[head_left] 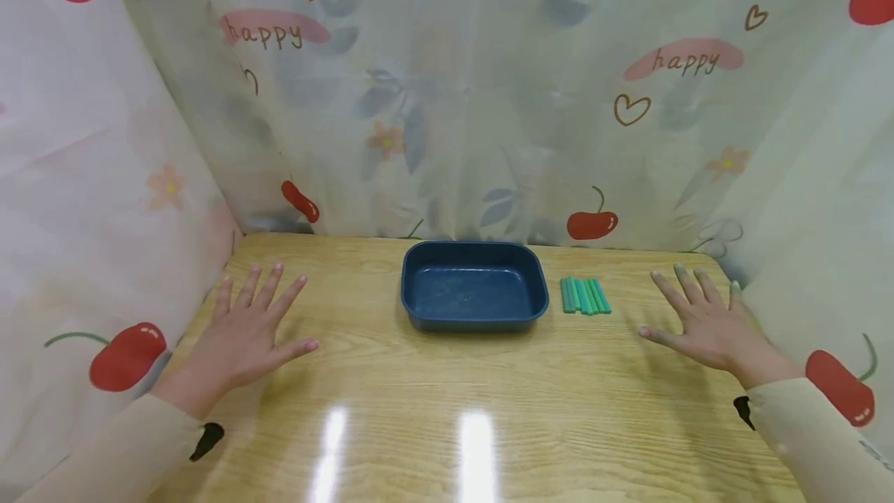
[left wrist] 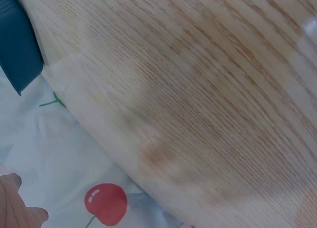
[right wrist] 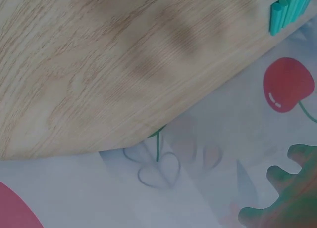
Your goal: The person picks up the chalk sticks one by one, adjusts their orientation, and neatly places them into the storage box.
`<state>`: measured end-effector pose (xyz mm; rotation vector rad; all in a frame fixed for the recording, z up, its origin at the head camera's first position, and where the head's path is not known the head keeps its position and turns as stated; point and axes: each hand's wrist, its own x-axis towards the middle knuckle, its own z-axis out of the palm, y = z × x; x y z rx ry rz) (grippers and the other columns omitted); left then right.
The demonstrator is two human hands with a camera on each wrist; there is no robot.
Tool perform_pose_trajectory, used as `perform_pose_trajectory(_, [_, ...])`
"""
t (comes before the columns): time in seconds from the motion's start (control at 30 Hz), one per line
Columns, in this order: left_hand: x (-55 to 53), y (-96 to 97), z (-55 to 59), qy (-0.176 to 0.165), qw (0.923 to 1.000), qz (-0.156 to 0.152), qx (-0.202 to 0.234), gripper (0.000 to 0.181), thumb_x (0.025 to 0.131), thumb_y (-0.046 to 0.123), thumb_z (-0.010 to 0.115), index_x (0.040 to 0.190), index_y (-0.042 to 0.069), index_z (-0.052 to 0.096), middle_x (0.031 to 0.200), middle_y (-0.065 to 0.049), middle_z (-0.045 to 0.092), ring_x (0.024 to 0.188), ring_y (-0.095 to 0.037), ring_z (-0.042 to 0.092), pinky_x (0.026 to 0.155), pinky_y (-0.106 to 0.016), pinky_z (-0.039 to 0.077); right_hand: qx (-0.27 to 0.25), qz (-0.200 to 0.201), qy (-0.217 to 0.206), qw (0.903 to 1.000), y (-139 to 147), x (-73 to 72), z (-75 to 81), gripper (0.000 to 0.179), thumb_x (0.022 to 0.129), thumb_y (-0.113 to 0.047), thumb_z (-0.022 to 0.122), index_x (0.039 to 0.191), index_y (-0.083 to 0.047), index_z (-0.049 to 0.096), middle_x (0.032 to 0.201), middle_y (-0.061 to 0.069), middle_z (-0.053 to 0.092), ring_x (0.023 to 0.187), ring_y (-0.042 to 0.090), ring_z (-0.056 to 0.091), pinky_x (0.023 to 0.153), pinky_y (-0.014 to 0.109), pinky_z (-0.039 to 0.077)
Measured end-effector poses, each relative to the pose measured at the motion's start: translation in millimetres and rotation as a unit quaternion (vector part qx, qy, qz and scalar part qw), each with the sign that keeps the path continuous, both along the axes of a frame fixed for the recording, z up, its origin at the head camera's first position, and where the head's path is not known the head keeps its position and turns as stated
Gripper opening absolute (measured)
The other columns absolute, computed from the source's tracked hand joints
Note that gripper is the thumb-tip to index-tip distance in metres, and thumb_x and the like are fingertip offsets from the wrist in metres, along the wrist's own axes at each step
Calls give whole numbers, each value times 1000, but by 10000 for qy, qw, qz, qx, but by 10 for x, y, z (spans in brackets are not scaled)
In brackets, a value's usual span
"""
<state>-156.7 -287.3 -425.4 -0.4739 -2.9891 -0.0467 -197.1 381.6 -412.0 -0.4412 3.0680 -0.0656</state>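
Observation:
My left hand [head_left: 244, 336] is spread flat over the left side of the table, holding nothing. Over the right side, my right hand [head_left: 712, 328] is likewise spread with its fingers apart, and some fingertips look greenish. Between the hands, near the back edge, sits a dark blue rectangular tray [head_left: 475, 325] with a bare inside. Several thin green sticks [head_left: 585, 296] lie side by side just right of the tray, nearest to my right hand. The right wrist view shows these sticks [right wrist: 292, 8] at its top corner; a corner of the tray [left wrist: 20, 45] shows in the left wrist view.
The wood-grain table [head_left: 391, 386] carries two bright light reflections toward the front. A patterned curtain [head_left: 475, 138] with cherries and hearts hangs right behind the table's back edge and along both sides.

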Motion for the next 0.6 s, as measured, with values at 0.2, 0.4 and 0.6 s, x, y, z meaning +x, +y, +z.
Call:
perform_pose_trajectory(0.2, [13,27,28,-93,9999,36,-18,98,89,77,46,163,22,14,166,-21,5,150,-47,-2,114,-69,-9,-138,-32,-166,9998,-35,7,2,100,93,-67,54,163,-22,-2,161,32,5,146,56,-1,103,81,-9])
perform_pose_trajectory(0.4, [16,38,24,-104,9999,18,-49,98,90,77,46,163,24,8,166,-21,4,150,-46,-3,113,-70,-8,-176,-65,-167,9997,-42,7,2,100,93,-67,54,163,-22,-2,162,32,5,146,56,1,103,81,-9])
perform_pose_trajectory(0.6, [40,36,14,-93,9999,32,-38,98,90,77,46,163,24,10,165,-22,7,150,-46,-1,114,-68,-10,-152,-7,-145,9998,-72,11,-6,100,93,-66,54,163,-23,-4,161,32,7,145,57,1,102,82,-3])
